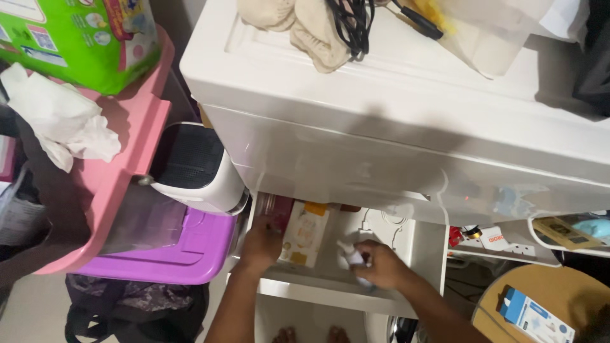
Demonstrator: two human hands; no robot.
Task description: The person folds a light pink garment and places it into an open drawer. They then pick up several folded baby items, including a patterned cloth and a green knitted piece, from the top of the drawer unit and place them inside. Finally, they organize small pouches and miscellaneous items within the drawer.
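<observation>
White drawer w/ cream box; right hand grips small white bottle.

Green printed pack, upper left; white-and-orange carton, lower centre drawer; blue-and-white box, lower right.

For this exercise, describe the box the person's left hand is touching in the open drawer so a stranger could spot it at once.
Find the big white cabinet, then the open drawer under it. The left hand rests beside a cream carton lying flat with orange patches. The right hand holds something small and white; the carton is the only cream-and-orange box there.
</observation>
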